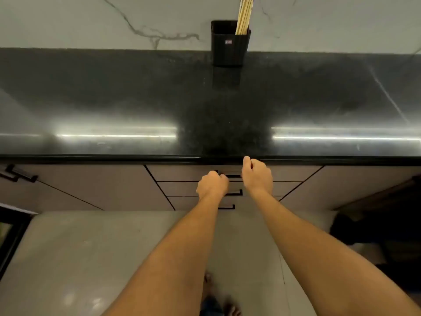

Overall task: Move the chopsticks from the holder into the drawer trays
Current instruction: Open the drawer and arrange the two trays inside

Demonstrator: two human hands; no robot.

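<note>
Reaching toward the top drawer [193,173], both bare arms stretch out from the bottom of the head view. The left hand [213,184] is curled on the top drawer's black handle [232,176], fingers wrapped at its left end. The right hand [257,176] is loosely clenched just beside that handle's right end, thumb up at the black countertop [114,99] edge; whether it grips the handle cannot be told. Three stacked drawers show below that edge, all shut, each with one handle. Behind the edge the countertop lies bare up to one black holder [229,45] against the marbled wall [91,19]. A bunch of pale chopsticks [244,17] stands in the holder's right side, too close-packed to count.
</note>
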